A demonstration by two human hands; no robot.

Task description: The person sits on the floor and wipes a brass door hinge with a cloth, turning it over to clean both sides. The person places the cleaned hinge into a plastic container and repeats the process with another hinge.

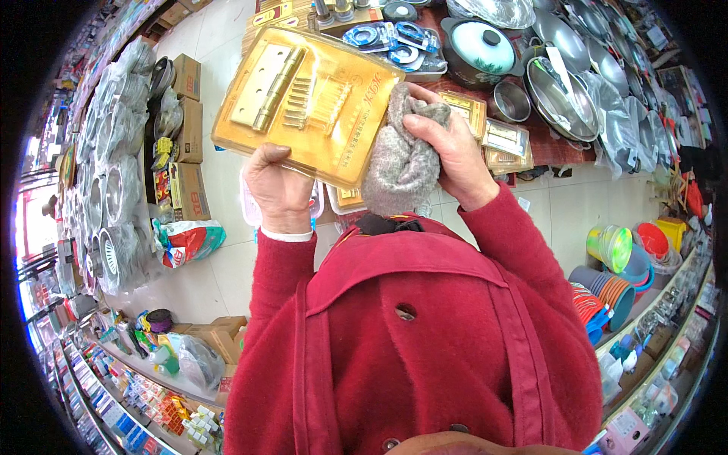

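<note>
My left hand (280, 187) grips the lower left edge of a yellow blister pack (341, 149) that bears writing. Inside its clear plastic lie a brass-coloured butt hinge (272, 88) and several screws (297, 103). A bunched grey cloth (401, 165) is in my right hand (449, 136), pressed against the pack's right edge. The pack is tilted, its front facing up to me. Beyond my right hand, more hinge packs (505, 139) rest at the edge of a dark red table (549, 139).
A lidded pot (481, 50), a steel cup (510, 101) and several pans (560, 94) stand on the table. Cardboard boxes (190, 133) and plastic-wrapped pans (122, 193) are at left. Plastic buckets (608, 287) stand at right. Stocked shelves (128, 392) curve round behind me.
</note>
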